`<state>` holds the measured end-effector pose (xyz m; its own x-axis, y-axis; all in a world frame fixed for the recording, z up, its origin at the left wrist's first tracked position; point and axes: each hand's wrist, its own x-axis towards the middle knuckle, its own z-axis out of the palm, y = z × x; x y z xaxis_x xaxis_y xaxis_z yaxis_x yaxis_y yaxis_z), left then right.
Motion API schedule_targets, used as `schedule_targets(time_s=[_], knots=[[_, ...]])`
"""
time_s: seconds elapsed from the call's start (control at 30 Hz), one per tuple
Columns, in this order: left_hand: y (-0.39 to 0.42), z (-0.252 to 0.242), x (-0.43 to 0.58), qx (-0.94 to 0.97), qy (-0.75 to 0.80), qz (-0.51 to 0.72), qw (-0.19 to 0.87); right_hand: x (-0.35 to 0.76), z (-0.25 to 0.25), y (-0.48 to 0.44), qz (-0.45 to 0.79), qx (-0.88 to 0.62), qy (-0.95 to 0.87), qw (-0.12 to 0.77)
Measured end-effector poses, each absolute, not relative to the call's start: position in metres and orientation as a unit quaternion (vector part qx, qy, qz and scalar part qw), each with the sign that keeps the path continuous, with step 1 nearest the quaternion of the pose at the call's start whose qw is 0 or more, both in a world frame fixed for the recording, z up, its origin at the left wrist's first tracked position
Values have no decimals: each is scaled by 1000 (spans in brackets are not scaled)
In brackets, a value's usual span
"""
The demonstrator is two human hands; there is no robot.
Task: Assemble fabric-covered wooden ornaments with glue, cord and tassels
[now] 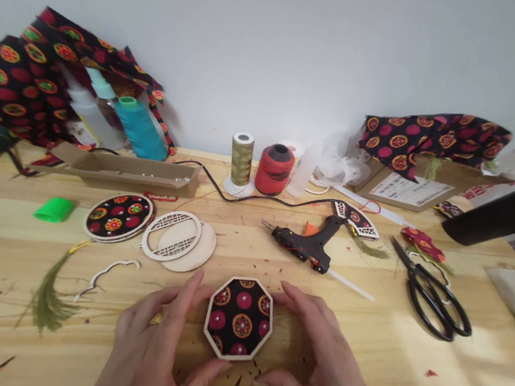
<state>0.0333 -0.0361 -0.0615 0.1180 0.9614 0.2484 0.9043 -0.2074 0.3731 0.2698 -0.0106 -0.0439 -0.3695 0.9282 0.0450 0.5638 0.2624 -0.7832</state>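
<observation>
An octagonal wooden frame (240, 318) faces up between my hands, filled with dark fabric patterned with flowers and dotted with small pearly beads. My left hand (164, 335) curves around its left side, a finger at the upper-left edge and the thumb at the bottom edge. On the other side, my right hand (309, 353) has fingers and thumb spread apart, with a fingertip by the upper-right edge; whether it touches is unclear. Beyond the frame lie an oval cut-out wooden ring (146, 245) overlapping a plain wooden disc (203, 250), and a round fabric-covered piece (120, 216).
A black glue gun (303, 243) with a glue stick lies ahead, and black-handled scissors (433, 295) at right. Thread spools (242, 161), a long cardboard tray (137, 174) and a cable line the wall side. A green tassel (51, 293) and curved wooden strip (103, 272) are at left.
</observation>
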Motion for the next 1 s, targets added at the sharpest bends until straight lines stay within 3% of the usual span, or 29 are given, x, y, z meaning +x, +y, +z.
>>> schedule_targets(time_s=[0.43,1.0], knots=[[-38,-59,32,739,634,216,76,270,-48,-14,355,-496,-743,275],[-31,-61,36,748,598,267,101,261,-48,-4,265,-465,-783,317]])
